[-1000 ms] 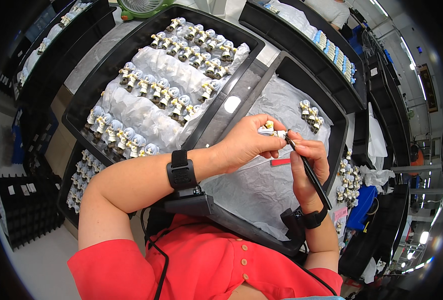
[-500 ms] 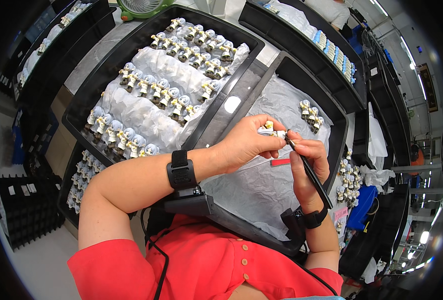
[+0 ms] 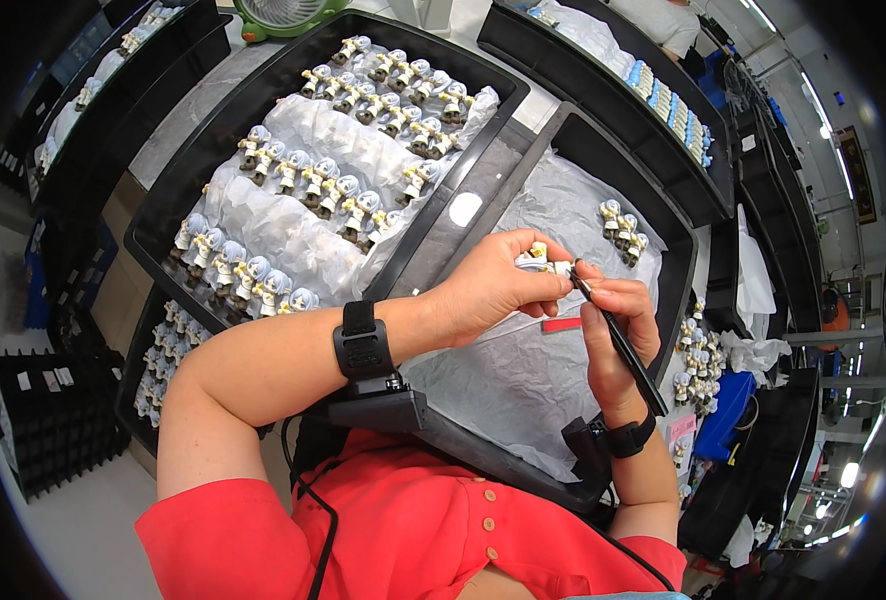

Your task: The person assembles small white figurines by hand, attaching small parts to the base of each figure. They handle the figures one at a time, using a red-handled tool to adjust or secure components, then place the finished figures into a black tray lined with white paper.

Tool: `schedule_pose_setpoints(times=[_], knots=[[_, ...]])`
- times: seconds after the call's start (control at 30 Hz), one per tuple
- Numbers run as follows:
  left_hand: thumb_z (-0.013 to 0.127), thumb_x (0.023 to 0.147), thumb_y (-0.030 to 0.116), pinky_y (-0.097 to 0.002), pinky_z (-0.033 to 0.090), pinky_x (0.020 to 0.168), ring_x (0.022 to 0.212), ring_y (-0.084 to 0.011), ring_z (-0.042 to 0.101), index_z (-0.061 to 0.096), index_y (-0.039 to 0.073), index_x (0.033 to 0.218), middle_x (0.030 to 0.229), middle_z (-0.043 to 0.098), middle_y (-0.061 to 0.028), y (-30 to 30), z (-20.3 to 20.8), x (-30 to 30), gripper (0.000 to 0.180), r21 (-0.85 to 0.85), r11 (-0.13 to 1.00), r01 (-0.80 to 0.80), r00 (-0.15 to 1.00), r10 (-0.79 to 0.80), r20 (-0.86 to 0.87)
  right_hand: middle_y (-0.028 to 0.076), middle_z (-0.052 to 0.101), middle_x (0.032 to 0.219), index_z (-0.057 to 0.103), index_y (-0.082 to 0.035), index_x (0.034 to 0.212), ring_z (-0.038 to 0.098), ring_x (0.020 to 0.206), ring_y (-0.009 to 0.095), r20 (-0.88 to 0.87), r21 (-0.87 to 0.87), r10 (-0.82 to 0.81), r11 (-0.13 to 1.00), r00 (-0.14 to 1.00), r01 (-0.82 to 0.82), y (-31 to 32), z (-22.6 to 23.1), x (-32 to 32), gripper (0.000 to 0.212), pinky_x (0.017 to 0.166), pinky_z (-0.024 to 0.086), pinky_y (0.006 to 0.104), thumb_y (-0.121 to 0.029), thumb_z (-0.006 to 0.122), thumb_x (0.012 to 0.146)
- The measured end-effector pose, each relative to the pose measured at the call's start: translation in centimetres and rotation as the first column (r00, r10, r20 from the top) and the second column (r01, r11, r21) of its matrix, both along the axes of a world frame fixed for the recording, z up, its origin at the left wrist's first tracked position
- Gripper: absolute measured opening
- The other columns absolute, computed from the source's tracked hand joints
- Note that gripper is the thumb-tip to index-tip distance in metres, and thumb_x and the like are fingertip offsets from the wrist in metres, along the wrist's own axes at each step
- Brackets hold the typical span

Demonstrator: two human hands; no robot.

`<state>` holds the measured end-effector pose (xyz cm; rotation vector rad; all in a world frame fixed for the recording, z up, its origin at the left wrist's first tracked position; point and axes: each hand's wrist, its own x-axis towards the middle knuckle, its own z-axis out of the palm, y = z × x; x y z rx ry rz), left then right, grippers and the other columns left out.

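Note:
My left hand point(image 3: 493, 285) grips a small white and yellow figurine point(image 3: 543, 260) above a black tray point(image 3: 603, 150) lined with white paper. My right hand point(image 3: 618, 335) holds a thin dark brush point(image 3: 618, 340) like a pen, its tip touching the figurine. A few finished figurines point(image 3: 621, 228) stand at the far end of that tray. Both wrists wear black bands.
A second black tray point(image 3: 213, 150) on the left holds several rows of figurines point(image 3: 313, 185) on white wrapping. More figurines sit in a lower tray point(image 3: 168, 365) and at the right point(image 3: 698, 360). Further black trays point(image 3: 613, 80) line the back. A small red piece point(image 3: 561, 324) lies on the paper.

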<state>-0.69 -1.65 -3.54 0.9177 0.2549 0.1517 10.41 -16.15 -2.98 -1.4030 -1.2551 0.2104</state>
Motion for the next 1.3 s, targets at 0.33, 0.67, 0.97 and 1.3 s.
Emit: schedule_pose_setpoints(times=[0.33,0.67,0.97,1.3], knots=[[0.066,0.082,0.012,-0.0202,0.046,0.061,0.070,-0.0084,0.058,0.055,0.003,0.107,0.084,0.061,-0.0031,0.02,-0.08,0.03,0.029,-0.007,1.000,0.001,1.000,-0.001,0.002,0.012,0.056,0.098,0.055,-0.003,0.093,0.059,0.104,0.029,-0.005,-0.005,0.015,1.000,1.000,-0.015,-0.09,-0.06,0.16,0.023,0.097,0.042,0.0430,0.013,0.057,0.077],[0.066,0.082,0.012,-0.0201,0.045,0.062,0.070,-0.0085,0.058,0.055,0.003,0.108,0.083,0.061,-0.0029,0.01,-0.06,-0.04,0.030,-0.021,1.000,0.005,1.000,-0.005,0.007,0.011,0.056,0.098,0.055,-0.003,0.094,0.057,0.106,0.029,-0.061,0.027,0.040,0.999,0.997,-0.038,0.07,0.08,0.14,0.022,0.095,0.043,0.0414,0.013,0.055,0.079],[0.066,0.082,0.013,-0.0209,0.046,0.062,0.070,-0.0086,0.058,0.054,0.003,0.108,0.083,0.061,-0.0032,0.03,0.04,0.01,0.030,-0.030,0.999,0.014,1.000,-0.014,0.006,0.012,0.056,0.098,0.055,-0.004,0.093,0.058,0.106,0.029,-0.026,0.020,0.012,1.000,1.000,-0.012,0.03,0.04,0.16,0.023,0.096,0.043,0.0426,0.013,0.057,0.078],[0.065,0.083,0.014,-0.0200,0.046,0.062,0.069,-0.0083,0.058,0.053,0.004,0.108,0.083,0.060,-0.0029,-0.09,-0.12,0.01,0.030,-0.022,1.000,-0.002,0.999,0.003,0.034,0.012,0.060,0.096,0.057,-0.006,0.091,0.061,0.101,0.029,0.254,0.067,-0.069,0.996,0.965,0.053,0.31,-0.13,-0.26,0.024,0.092,0.047,0.0443,0.010,0.064,0.075]])
